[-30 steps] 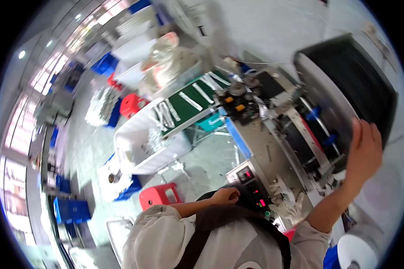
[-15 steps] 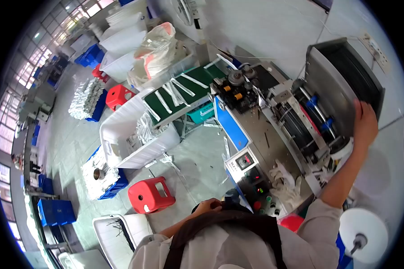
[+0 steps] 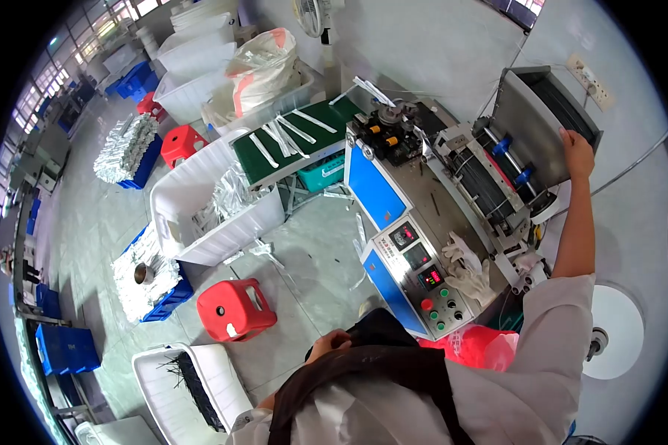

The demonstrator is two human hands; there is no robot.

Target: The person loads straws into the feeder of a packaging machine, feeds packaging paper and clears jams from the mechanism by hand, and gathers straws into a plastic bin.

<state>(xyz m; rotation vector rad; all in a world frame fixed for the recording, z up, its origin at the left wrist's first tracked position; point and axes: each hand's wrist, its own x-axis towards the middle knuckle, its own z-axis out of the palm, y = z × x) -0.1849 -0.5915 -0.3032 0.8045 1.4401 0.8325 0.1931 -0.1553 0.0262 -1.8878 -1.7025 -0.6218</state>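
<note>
Right hand (image 3: 577, 154): arm reaching far right, fingers on the near right edge of a grey sheet-metal cover (image 3: 531, 126); whether it grips or only rests there, cannot tell. Cover stands tilted at the far right end of the bench machine, behind a shaft with blue collars (image 3: 502, 147). Left hand (image 3: 330, 344): near the waist, fingers loosely curled; contents, if any, cannot be told.

Between the hands: control panel (image 3: 417, 268) with lit red displays and round buttons. Pale work gloves (image 3: 467, 273) lie on the bench just right of it. Red plastic bag (image 3: 484, 347) below the panel's near end.

Left of machine: green conveyor belt (image 3: 254, 167) carrying silvery strips (image 3: 264, 150). White tub (image 3: 219, 252) beside the belt's left end, holding a heap of similar strips. Red stool (image 3: 232, 310) nearer.
</note>
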